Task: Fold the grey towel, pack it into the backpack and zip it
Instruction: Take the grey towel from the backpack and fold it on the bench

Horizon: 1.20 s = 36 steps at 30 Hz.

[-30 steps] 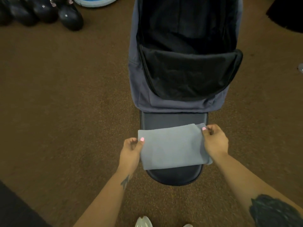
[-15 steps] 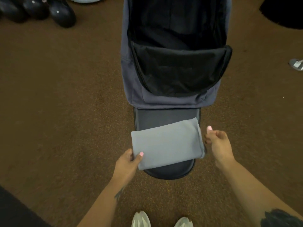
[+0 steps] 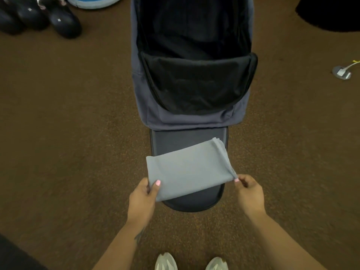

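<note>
The grey towel [image 3: 187, 168] lies folded into a rectangle on the dark flap [image 3: 183, 139] of the backpack. The grey-blue backpack [image 3: 187, 117] lies on the brown carpet with its black main compartment unzipped and wide. My left hand [image 3: 143, 197] pinches the towel's near left corner, thumb on top. My right hand [image 3: 250, 193] pinches the near right corner between thumb and fingertip.
Black shoes [image 3: 58, 18] and a blue round object [image 3: 93, 1] sit at the far left. A small grey disc with a white tag [image 3: 341, 72] lies to the right. A dark shape [image 3: 331, 12] fills the far right corner. My pale shoes [image 3: 165, 262] show below.
Both hands slid from the towel's far corners to its near corners. The right hand let go for a moment, then took hold of the near right corner.
</note>
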Tool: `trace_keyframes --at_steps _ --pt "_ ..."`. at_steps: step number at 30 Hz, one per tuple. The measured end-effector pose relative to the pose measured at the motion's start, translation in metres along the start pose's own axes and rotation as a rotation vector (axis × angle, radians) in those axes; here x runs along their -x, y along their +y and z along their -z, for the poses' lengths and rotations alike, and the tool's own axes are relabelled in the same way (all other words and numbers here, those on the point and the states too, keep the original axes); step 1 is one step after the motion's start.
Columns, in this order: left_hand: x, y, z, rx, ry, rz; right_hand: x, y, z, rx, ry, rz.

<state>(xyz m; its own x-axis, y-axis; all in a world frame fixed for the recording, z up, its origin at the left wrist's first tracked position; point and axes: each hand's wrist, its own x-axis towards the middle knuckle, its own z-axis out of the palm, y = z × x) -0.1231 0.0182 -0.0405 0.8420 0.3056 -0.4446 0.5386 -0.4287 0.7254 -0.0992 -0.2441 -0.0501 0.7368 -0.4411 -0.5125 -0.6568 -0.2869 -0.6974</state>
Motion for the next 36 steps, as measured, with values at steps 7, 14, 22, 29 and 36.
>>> trace_keyframes --at_steps 7,14,22,29,36 --pt "0.004 0.001 -0.002 0.017 -0.011 0.070 0.011 -0.002 0.006 -0.074 -0.121 0.101" --pt "0.006 0.002 0.001 -0.039 0.044 0.071 0.007 -0.004 -0.010 -0.132 0.008 0.025" --pt "-0.001 -0.010 0.008 -0.123 -0.014 0.178 -0.002 -0.001 -0.002 0.004 -0.019 -0.082" --pt "-0.006 -0.011 0.005 0.317 -0.158 0.481 -0.004 -0.018 -0.009 -0.219 -0.093 -0.216" --pt "0.023 -0.004 0.004 0.381 -0.140 0.482 -0.029 -0.061 -0.020 0.120 -0.017 0.087"
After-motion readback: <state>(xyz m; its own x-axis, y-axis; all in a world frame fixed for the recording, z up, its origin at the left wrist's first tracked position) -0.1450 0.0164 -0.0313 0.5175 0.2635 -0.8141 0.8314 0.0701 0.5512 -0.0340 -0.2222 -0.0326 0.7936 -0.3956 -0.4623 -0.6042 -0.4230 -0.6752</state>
